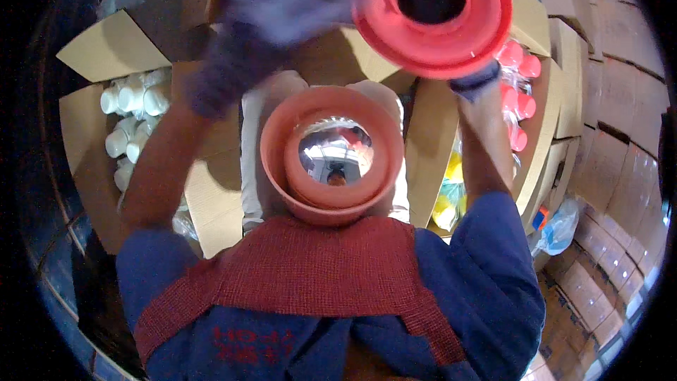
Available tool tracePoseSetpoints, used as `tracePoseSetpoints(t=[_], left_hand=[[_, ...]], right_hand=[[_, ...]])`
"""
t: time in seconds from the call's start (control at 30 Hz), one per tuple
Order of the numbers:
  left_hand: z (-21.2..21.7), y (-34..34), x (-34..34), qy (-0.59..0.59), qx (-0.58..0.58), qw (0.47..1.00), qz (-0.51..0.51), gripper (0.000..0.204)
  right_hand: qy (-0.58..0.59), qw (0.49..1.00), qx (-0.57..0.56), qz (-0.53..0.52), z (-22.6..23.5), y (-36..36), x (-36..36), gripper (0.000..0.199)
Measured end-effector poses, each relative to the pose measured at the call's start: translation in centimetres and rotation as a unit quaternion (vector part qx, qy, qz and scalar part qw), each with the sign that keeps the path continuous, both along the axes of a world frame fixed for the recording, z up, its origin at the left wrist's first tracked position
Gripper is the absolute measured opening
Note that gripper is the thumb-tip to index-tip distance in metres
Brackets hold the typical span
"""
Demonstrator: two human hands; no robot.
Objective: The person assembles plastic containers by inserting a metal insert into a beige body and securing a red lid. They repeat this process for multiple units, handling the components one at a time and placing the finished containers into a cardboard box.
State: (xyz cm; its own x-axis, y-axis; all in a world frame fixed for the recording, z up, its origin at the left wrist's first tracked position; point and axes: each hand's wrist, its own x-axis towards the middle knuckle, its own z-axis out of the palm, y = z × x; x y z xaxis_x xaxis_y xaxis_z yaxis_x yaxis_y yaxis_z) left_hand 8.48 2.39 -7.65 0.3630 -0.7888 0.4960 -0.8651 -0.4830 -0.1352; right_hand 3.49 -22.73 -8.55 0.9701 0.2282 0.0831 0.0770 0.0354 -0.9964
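Observation:
A dark purple glove covers my left hand (289, 3), raised at the top centre; its fingers are smeared by motion. Beside it, on the right, is a red ring-shaped piece (384, 39) with a wide rim and a dark round middle. My gloved right hand (476, 81) holds this piece up from beneath; only the glove's cuff shows, the fingers being hidden behind the red rim. Between my thighs, close to my chest, sits a pinkish-red round bowl-like thing (335, 219). Inside it is a shiny, mirror-like round surface (335, 152).
An opened cardboard box (88, 134) on the left contains white-capped bottles (130, 102). In another carton (430, 134) on the right are bottles with red caps (518, 102) and yellow items (448, 204). Brown cartons (620, 148) line the far right, near a bluish plastic bag (560, 229).

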Motion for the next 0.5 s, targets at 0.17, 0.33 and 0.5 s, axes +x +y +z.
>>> tracePoseSetpoints(t=[0.17, 0.33, 0.5], left_hand=[[7.7, -2.7, -6.0, 0.171, -0.229, 0.958, -0.006, 0.052], [5.5, 2.1, -5.8, 0.091, -0.067, 0.993, 0.024, 0.049], [5.7, 0.0, -9.8, 0.108, -0.149, 0.983, -0.018, 0.066]], right_hand=[[-0.040, 0.997, -0.041, -0.045, -0.6, 2.9, -2.6, 0.037], [-0.036, 0.998, -0.003, -0.056, 0.6, 3.4, -4.1, 0.038], [-0.060, 0.995, -0.019, -0.077, 1.1, 3.6, -5.9, 0.038]])
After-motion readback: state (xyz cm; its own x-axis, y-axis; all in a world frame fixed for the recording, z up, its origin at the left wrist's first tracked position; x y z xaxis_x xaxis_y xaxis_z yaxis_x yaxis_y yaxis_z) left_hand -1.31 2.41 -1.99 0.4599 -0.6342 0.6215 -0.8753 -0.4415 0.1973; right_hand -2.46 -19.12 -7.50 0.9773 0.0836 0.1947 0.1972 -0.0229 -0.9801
